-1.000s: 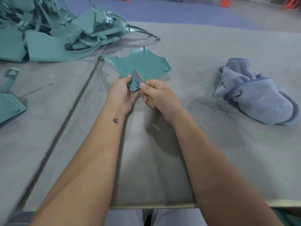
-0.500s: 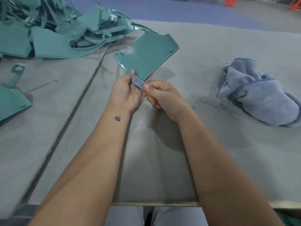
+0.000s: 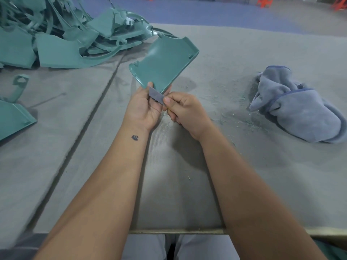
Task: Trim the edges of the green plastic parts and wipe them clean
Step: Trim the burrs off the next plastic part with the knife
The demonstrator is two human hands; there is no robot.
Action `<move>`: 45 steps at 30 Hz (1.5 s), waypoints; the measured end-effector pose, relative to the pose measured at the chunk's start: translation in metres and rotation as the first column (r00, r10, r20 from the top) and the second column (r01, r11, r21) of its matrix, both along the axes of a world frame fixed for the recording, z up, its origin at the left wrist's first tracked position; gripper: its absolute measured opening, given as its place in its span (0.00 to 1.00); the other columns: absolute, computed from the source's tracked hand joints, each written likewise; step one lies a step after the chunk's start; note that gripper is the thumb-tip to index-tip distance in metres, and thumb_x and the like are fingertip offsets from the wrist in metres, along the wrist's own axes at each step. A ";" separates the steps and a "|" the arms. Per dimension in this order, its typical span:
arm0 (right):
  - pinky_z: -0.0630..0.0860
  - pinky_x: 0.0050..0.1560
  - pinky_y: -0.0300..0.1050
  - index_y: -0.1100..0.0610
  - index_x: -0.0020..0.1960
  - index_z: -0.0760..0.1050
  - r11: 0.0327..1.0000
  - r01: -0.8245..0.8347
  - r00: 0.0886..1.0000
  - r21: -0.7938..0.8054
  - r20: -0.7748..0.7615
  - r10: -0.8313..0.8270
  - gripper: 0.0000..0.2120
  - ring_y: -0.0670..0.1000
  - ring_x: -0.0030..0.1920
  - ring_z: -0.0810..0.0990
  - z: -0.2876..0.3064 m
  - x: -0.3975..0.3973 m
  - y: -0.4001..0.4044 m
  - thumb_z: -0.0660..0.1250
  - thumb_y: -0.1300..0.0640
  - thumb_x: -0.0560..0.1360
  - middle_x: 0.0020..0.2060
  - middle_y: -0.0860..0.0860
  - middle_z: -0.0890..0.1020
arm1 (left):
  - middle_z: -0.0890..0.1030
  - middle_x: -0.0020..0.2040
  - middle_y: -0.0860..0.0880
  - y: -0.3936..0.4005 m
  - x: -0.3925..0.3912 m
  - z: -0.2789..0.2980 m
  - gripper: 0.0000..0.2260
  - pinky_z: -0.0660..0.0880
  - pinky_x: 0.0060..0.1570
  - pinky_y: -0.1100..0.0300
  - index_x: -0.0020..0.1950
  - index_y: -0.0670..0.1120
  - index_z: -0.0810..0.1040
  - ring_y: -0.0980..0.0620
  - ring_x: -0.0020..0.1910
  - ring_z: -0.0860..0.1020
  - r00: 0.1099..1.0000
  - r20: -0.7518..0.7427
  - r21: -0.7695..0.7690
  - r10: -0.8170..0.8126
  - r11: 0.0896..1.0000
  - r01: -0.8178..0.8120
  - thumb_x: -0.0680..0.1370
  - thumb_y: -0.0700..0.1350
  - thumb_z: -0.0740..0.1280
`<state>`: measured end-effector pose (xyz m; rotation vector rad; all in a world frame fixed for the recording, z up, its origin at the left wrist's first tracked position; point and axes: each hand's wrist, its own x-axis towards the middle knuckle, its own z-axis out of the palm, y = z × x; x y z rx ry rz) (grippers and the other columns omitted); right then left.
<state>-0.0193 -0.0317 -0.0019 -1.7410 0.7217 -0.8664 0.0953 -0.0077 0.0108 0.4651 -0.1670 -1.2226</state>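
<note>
Flat green plastic panel with raised rim (image 3: 163,65) now tipped up off grey felt table (image 3: 244,175), was lying flatter a second ago. My left hand (image 3: 144,107) pinches its near corner. My right hand (image 3: 185,111) clamps thin grey blade (image 3: 155,95) at that bottom edge. Judging next edge trim starting; wiping with crumpled blue-grey cloth (image 3: 298,107) not yet done.

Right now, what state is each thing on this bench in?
Flat green plastic part: lifted off the bench, tilted, gripped at its near corner by the left hand.
Grey metal blade: pinched in the right hand, at the part's near edge.
Blue-grey cloth: crumpled, untouched.
Pile of green parts: heaped, untouched.
</note>
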 end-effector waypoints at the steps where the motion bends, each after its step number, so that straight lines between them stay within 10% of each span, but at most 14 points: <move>1: 0.63 0.28 0.33 0.58 0.38 0.74 1.000 0.000 1.000 -0.005 0.003 0.000 0.13 0.44 0.25 0.65 0.000 0.000 0.000 0.59 0.62 0.81 0.24 0.51 0.70 | 0.85 0.41 0.40 0.000 0.000 0.000 0.12 0.82 0.35 0.54 0.65 0.38 0.71 0.43 0.35 0.84 1.000 -0.005 0.001 0.002 1.000 -0.002 0.84 0.37 0.54; 45: 0.65 0.31 0.36 0.58 0.37 0.73 0.987 0.136 0.985 -0.087 0.119 -0.125 0.13 0.43 0.28 0.65 -0.002 -0.002 -0.002 0.60 0.63 0.80 0.25 0.49 0.69 | 0.84 0.43 0.39 0.003 0.006 -0.007 0.09 0.82 0.37 0.55 0.57 0.36 0.73 0.45 0.39 0.84 0.998 0.061 -0.048 -0.034 0.998 0.036 0.83 0.34 0.55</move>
